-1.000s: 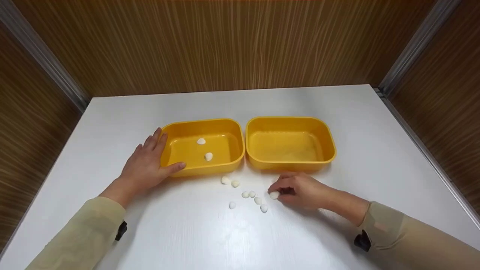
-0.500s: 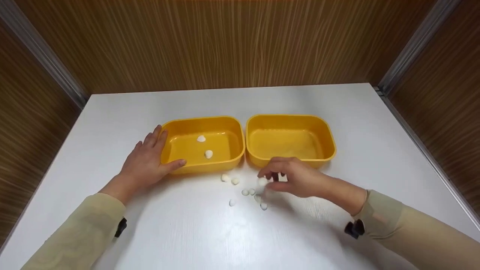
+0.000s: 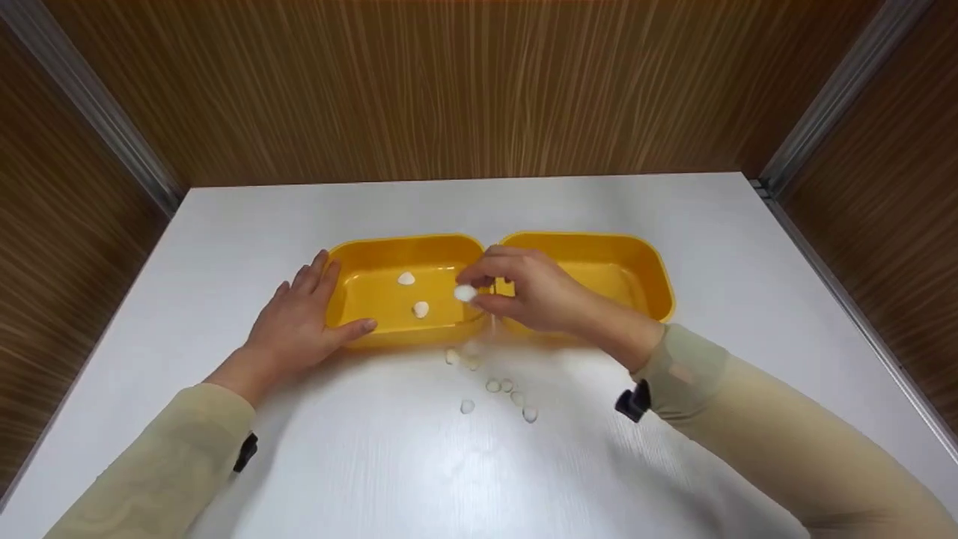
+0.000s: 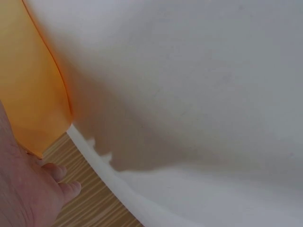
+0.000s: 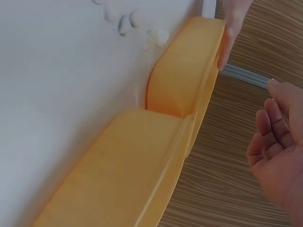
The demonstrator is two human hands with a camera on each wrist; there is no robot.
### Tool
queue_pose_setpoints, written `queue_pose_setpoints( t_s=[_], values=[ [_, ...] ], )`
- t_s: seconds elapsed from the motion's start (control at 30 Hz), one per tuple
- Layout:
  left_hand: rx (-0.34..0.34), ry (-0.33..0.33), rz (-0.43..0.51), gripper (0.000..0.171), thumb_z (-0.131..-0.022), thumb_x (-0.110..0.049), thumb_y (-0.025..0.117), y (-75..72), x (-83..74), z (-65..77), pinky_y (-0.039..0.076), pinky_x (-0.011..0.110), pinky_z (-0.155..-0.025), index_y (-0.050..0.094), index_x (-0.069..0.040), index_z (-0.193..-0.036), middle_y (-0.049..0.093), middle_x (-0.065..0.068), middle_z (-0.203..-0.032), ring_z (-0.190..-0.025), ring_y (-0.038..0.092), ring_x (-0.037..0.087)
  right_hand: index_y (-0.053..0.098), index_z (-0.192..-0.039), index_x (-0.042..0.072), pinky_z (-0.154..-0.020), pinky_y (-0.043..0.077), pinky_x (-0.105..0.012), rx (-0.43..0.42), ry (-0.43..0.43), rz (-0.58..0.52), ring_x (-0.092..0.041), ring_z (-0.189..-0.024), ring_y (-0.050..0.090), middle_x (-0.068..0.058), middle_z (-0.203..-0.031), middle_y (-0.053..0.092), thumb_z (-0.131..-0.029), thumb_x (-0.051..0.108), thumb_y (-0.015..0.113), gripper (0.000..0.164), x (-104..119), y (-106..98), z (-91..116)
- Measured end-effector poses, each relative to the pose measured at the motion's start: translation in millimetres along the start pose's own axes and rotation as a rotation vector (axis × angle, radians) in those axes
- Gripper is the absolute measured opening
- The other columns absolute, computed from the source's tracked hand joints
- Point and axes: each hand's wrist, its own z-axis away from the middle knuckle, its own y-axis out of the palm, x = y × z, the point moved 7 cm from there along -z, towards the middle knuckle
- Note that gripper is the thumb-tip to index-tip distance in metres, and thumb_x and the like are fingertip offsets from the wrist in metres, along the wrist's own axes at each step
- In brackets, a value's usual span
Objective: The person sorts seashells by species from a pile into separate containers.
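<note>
Wood-grained panels (image 3: 449, 90) border a white surface (image 3: 359, 464) carrying a left yellow tub (image 3: 415, 337) and, just beside it, a right yellow tub (image 3: 662, 292). Above the left tub's right end, the right hand (image 3: 528, 288) has its grip pinched on a white piece (image 3: 465, 293). Two more pieces (image 3: 406, 278) lie inside. The left hand (image 3: 296, 318), fingers and thumb apart, touches that tub's left end (thumb along the near rim). Several loose pieces (image 3: 493, 385) dot the surface nearby.
</note>
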Motion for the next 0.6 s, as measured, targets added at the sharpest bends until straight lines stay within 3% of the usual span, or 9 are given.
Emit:
queue_pose_setpoints(
  t_s=[0.33, 0.6],
  values=[
    [0.021, -0.023, -0.01, 0.119, -0.093, -0.087, 0.042, 2.4, 1.2, -0.8, 0.008, 0.064, -0.128, 0.008, -0.003, -0.17, -0.001, 0.018, -0.178, -0.16, 0.012, 0.046, 0.075, -0.128, 0.005, -0.099, 0.056, -0.034, 0.036, 0.136, -0.013, -0.025, -0.109, 0.067, -0.006, -0.12, 0.073, -0.099, 0.011, 0.077, 0.029, -23.9, 25.9, -40.3],
    [0.016, -0.024, -0.006, 0.119, -0.093, -0.087, 0.043, 3.0, 2.7, -1.9, 0.009, 0.063, -0.128, 0.009, -0.004, -0.17, -0.001, 0.016, -0.178, -0.16, 0.011, 0.046, 0.074, -0.131, 0.006, -0.108, 0.052, -0.042, 0.057, 0.278, -0.033, -0.028, -0.114, 0.064, -0.006, -0.123, 0.071, -0.101, 0.012, 0.074, 0.03, -47.1, 41.0, -56.6]
  ],
)
